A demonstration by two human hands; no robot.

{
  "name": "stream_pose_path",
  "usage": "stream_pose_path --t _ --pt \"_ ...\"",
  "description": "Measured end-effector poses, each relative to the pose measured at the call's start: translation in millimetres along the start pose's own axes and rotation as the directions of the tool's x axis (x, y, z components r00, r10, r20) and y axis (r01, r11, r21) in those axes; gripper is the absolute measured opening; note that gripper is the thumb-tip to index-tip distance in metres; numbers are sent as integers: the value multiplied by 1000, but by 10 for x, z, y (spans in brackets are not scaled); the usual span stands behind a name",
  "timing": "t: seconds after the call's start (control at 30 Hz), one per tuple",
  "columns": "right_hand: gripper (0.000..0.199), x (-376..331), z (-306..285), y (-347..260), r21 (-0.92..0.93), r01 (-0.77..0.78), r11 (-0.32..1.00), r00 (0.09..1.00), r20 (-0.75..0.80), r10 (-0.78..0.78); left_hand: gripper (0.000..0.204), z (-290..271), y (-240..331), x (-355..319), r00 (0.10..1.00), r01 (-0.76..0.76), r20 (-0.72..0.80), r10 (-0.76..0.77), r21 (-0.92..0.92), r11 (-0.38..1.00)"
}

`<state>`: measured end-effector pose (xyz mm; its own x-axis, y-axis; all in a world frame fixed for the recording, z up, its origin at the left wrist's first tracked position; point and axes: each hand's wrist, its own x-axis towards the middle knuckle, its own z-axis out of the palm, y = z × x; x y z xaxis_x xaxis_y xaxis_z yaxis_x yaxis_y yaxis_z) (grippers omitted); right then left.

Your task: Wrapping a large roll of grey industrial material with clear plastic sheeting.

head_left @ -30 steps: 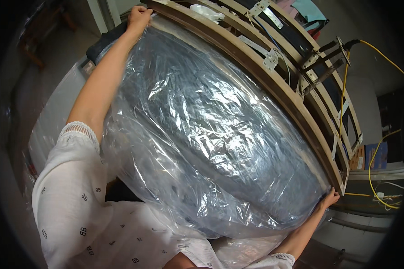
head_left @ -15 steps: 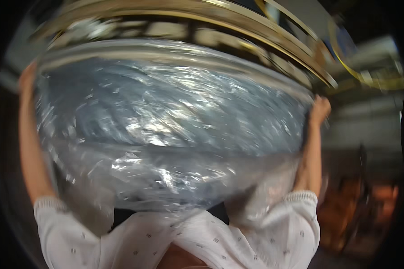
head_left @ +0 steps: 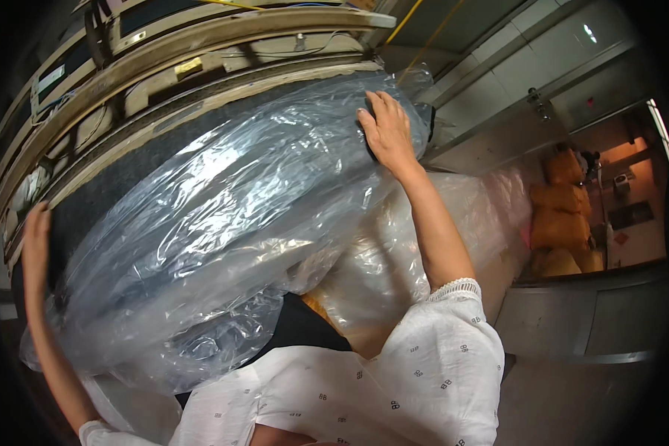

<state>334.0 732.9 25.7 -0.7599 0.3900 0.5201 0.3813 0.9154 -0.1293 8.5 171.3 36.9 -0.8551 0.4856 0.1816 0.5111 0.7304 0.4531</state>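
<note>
A large clear plastic sheet (head_left: pixel 223 186), crinkled and shiny, spreads in front of me over a dark grey surface (head_left: pixel 137 160). The dark strip shows bare along the sheet's far side. My right hand (head_left: pixel 390 132) lies on the plastic near its far right corner, fingers stretched out and a little apart. At the far left, my left hand (head_left: pixel 36 236) rests by the edge of the dark surface with its fingers extended; it is slightly blurred. Neither hand is seen gripping the sheet. The near part of the plastic hangs loosely in folds against my body.
A long wooden rail (head_left: pixel 201 46) and a machine frame with cables run behind the dark surface. More milky plastic (head_left: pixel 401 245) lies to the right over something orange-brown. Farther right are grey wall panels (head_left: pixel 490 82) and an opening with stacked orange-brown bundles (head_left: pixel 561 212).
The sheet, held stretched between both raised hands before, now lies on the dark surface. My hands have released its corners, and the view has turned toward the right.
</note>
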Motion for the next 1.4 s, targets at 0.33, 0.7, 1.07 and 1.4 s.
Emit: stream_pose_path --t 0.33,0.7,1.07,1.4 --pt "62 223 266 278 63 31 998 966 253 -46 9 485 1058 -699 988 -142 -100 116 -326 935" --pt "21 329 138 -507 263 211 942 973 39 -228 13 -814 61 -2226 959 -200 -138 247 289 936" --pt "16 903 503 -157 779 -234 582 957 289 -3 10 -147 -12 -2578 903 264 -341 -262 -41 964" --pt "13 888 882 -1006 701 -185 689 917 -128 377 35 -174 -807 -720 756 195 -550 -355 -328 924"
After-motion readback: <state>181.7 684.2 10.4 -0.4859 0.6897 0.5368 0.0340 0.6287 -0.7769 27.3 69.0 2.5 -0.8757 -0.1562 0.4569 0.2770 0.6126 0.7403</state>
